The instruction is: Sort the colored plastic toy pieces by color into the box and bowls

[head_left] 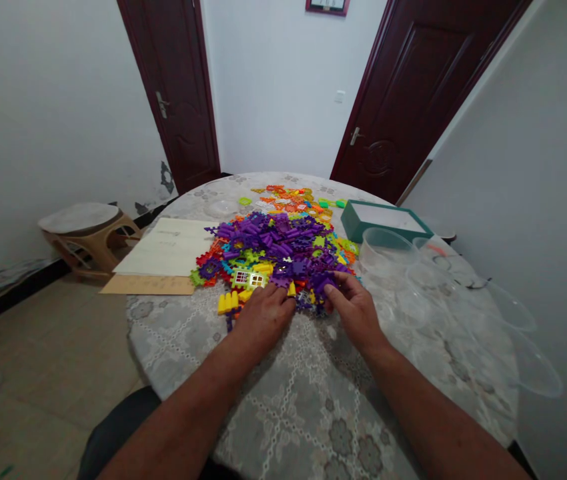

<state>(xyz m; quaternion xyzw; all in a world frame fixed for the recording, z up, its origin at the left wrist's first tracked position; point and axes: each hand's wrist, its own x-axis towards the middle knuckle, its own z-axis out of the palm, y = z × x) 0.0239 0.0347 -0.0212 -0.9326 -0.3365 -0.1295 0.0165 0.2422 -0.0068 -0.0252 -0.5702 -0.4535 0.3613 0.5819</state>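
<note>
The left hand (263, 319) lies curved over the near edge of a heap of interlocking plastic building blocks (273, 250) at 7 o'clock; whether it grips a piece cannot be told. The right hand (356, 312) is partly closed, thumb and fingertips pinching a purple block (320, 283) at the heap's 5 o'clock. The heap lies mid-table on the round table (313, 413), within reach of both hands, with a teal box (386, 220) at 2 o'clock and a clear plastic bowl (386, 250) at 3 o'clock.

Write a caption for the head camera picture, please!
Left hand and right hand touch a heap of colorful plastic building pieces.
</note>
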